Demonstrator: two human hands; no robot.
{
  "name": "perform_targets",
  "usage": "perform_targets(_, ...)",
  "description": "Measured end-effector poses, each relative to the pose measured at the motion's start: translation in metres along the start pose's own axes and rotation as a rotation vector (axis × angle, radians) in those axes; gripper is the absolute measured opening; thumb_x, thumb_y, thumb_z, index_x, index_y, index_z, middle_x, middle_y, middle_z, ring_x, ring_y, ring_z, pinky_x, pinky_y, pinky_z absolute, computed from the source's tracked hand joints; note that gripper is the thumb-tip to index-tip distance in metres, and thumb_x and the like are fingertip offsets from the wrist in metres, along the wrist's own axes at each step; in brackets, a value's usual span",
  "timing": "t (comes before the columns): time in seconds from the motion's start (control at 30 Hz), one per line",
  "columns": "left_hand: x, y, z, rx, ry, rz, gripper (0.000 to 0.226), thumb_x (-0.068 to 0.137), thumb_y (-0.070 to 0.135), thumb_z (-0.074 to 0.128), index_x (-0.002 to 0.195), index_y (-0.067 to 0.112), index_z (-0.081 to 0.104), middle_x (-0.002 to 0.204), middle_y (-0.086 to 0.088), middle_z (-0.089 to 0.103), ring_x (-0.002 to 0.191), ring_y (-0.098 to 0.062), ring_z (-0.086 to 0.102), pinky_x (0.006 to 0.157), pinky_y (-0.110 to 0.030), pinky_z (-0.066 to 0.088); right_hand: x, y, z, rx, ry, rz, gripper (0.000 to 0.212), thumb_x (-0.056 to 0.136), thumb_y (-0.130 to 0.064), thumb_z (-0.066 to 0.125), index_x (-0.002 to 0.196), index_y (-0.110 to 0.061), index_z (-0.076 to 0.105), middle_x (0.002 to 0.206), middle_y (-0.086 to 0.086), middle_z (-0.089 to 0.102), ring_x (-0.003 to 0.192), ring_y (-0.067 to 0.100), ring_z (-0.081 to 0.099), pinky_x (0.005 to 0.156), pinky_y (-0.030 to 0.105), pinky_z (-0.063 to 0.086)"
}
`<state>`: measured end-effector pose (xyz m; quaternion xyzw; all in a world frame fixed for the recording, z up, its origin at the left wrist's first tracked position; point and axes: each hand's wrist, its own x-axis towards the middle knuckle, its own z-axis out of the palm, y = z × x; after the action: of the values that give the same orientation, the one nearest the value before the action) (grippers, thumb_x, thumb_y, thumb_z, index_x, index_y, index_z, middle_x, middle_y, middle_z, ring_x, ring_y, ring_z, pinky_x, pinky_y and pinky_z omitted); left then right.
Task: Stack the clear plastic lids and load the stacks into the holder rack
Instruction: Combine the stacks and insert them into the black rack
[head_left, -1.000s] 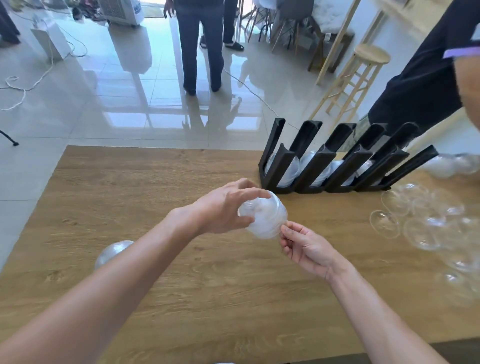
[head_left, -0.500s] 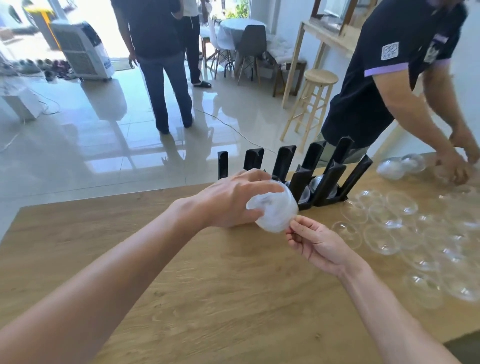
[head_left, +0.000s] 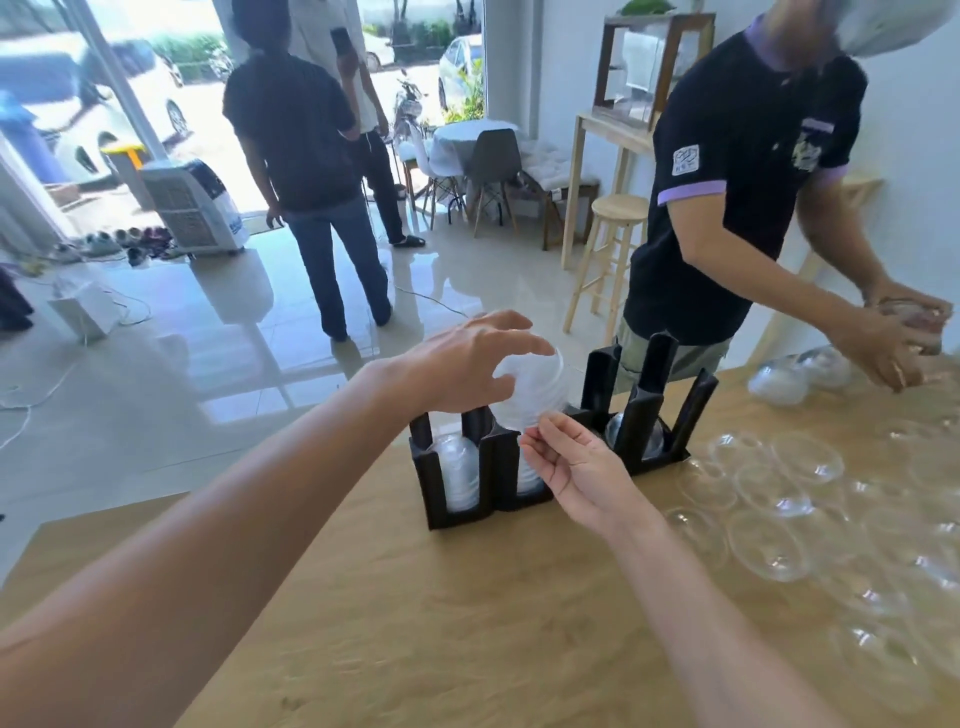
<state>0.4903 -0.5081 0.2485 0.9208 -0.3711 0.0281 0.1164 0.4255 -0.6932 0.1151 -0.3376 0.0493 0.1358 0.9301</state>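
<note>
A stack of clear domed lids stands in the second slot of the black holder rack at the table's far edge. My left hand arches over the stack's top, thumb and fingertips on its sides. My right hand sits just in front of the stack's lower part, fingers loosely curled, holding nothing. Another lid stack fills the first slot, and more lids rest in a slot further right.
Several loose clear lids cover the wooden table on the right. A person in a dark shirt handles lids at the far right, near nested lids. Two people stand on the tiled floor beyond.
The lid stack, held in mid-air above the table before, has been carried forward and now stands in the rack's second slot. My right hand has come off its underside. The view tilted up.
</note>
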Motion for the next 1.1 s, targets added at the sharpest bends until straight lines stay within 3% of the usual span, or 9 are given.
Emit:
perform_targets(0.23,0.020,-0.011,0.008,-0.048,-0.047,-0.050,0.049,0.094,0.025,0.061,0.136,0.048,0.050,0.151,0.008,0.038,0.135,-0.017,0.042,0.106,-0.038,0.040,0.028,0.015,-0.006,0.049,0.096,-0.046,0.008,0.092,-0.008,0.068,0.093,-0.009,0.077,0.089,0.011,0.072,0.086,0.021,0.073,0.074,0.026,0.061)
perform_targets(0.4,0.033,-0.019,0.018,-0.037,-0.067,-0.056,0.049,0.094,0.026,0.060,0.133,0.051,0.048,0.150,0.012,0.038,0.132,-0.014,0.043,0.094,-0.031,0.041,0.037,0.023,-0.006,0.044,0.194,-0.072,0.009,0.096,-0.008,0.066,0.104,-0.007,0.069,0.085,0.007,0.070,0.075,0.013,0.068,0.061,0.019,0.056)
perform_targets(0.5,0.036,-0.025,0.026,-0.064,-0.099,-0.075,0.049,0.091,0.025,0.060,0.131,0.052,0.049,0.148,0.012,0.040,0.128,-0.012,0.046,0.094,-0.037,0.047,0.037,0.030,-0.006,0.047,0.227,-0.060,0.011,0.095,-0.008,0.065,0.105,-0.007,0.069,0.084,0.006,0.068,0.068,0.010,0.056,0.051,0.016,0.046)
perform_targets(0.6,0.038,-0.032,0.036,-0.110,-0.112,-0.089,0.050,0.090,0.025,0.060,0.129,0.054,0.049,0.145,0.013,0.041,0.117,-0.006,0.047,0.089,-0.028,0.044,0.038,0.035,-0.009,0.078,0.254,-0.034,0.012,0.096,-0.007,0.064,0.107,-0.006,0.069,0.080,0.004,0.065,0.065,0.009,0.050,0.047,0.016,0.041)
perform_targets(0.7,0.039,-0.036,0.045,-0.104,-0.143,-0.093,0.050,0.090,0.027,0.060,0.129,0.055,0.047,0.144,0.015,0.041,0.116,-0.005,0.046,0.079,-0.015,0.035,0.039,0.041,-0.014,0.119,0.281,-0.007,0.013,0.098,-0.006,0.063,0.109,-0.005,0.068,0.080,0.004,0.062,0.065,0.009,0.049,0.046,0.016,0.041)
perform_targets(0.83,0.044,-0.037,0.059,-0.070,-0.190,-0.107,0.050,0.090,0.026,0.061,0.130,0.054,0.048,0.144,0.013,0.041,0.121,-0.011,0.049,0.087,-0.029,0.044,0.042,0.048,-0.023,0.146,0.304,0.027,0.007,0.099,-0.006,0.061,0.103,-0.007,0.067,0.080,0.005,0.062,0.065,0.009,0.049,0.047,0.016,0.040)
perform_targets(0.93,0.048,-0.037,0.069,-0.077,-0.212,-0.098,0.050,0.090,0.021,0.061,0.132,0.047,0.052,0.139,0.011,0.044,0.116,-0.012,0.051,0.084,-0.024,0.036,0.044,0.053,-0.029,0.150,0.325,0.049,0.006,0.099,-0.007,0.061,0.102,-0.007,0.066,0.080,0.005,0.062,0.065,0.009,0.048,0.048,0.016,0.040)
perform_targets(1.1,0.052,-0.038,0.082,-0.080,-0.274,-0.110,0.050,0.090,0.019,0.062,0.134,0.042,0.053,0.134,0.008,0.046,0.107,-0.012,0.050,0.084,-0.025,0.038,0.046,0.061,-0.040,0.171,0.368,0.078,0.008,0.100,-0.007,0.060,0.105,-0.005,0.066,0.080,0.005,0.061,0.065,0.009,0.049,0.049,0.017,0.040)
